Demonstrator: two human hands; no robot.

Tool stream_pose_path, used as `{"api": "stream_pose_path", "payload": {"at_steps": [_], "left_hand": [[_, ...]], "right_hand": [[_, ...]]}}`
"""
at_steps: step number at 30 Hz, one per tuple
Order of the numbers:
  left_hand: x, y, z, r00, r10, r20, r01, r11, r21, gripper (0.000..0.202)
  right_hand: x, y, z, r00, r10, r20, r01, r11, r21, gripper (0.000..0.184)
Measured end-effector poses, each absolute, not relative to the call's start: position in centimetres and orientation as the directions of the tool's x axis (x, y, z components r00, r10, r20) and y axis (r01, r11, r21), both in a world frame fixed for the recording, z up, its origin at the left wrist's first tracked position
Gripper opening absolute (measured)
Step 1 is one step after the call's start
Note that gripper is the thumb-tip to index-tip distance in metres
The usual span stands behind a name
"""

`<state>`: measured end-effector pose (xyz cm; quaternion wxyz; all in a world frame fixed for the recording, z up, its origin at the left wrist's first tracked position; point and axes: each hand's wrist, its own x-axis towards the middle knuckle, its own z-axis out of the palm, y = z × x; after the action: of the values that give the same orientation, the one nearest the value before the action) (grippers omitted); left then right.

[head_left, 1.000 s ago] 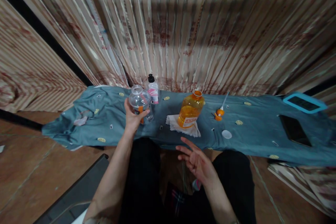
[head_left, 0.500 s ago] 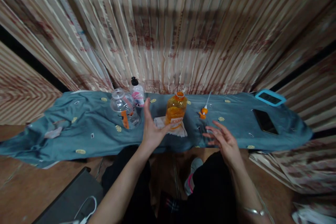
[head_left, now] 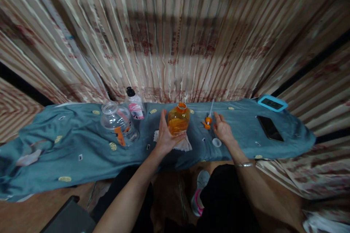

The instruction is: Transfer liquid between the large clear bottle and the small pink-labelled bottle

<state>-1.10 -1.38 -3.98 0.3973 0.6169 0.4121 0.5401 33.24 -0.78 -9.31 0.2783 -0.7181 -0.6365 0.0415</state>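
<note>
Cloth-covered bench [head_left: 82,145], teal fabric with small yellow motifs, striped curtain [head_left: 175,36] behind it.

Left part: a clear empty bottle [head_left: 117,123] with an orange label, tilted, near the middle of the cloth. Just behind it, at the back edge, a small black-capped bottle [head_left: 133,103] with a pink label stands upright.

Centre: an orange bottle [head_left: 178,122], uncapped and part full of amber liquid, stands upright on a white tissue [head_left: 184,145], closer to the back edge than the front. The left hand [head_left: 165,134] is open against the bottle's left side, fingers together and pointing up along it, thumb splayed across the base. Touching, it seems; a firm grip cannot be confirmed in this dim light.

Right of centre: an orange pump nozzle [head_left: 207,120] with its white tube lies on the cloth just beside the bottle. The right hand [head_left: 222,129] rests palm down immediately right of the nozzle, fingers loosely spread, holding nothing. A bracelet [head_left: 244,164] circles that wrist. A small white cap [head_left: 217,142] lies near the front edge, by the heel of the hand.

Right end: a black phone [head_left: 269,128] lies flat; a blue-framed device [head_left: 272,102] sits at the back right corner.
</note>
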Motion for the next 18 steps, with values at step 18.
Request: {"api": "stream_pose_path", "payload": {"at_steps": [18], "left_hand": [[0.2, -0.6, -4.2, 0.130, 0.939, 0.318, -0.032, -0.317, 0.948, 0.092]], "right_hand": [[29.8, -1.3, -1.1, -0.117, 0.880, 0.460, 0.875, 0.310, -0.372, 0.040]]}}
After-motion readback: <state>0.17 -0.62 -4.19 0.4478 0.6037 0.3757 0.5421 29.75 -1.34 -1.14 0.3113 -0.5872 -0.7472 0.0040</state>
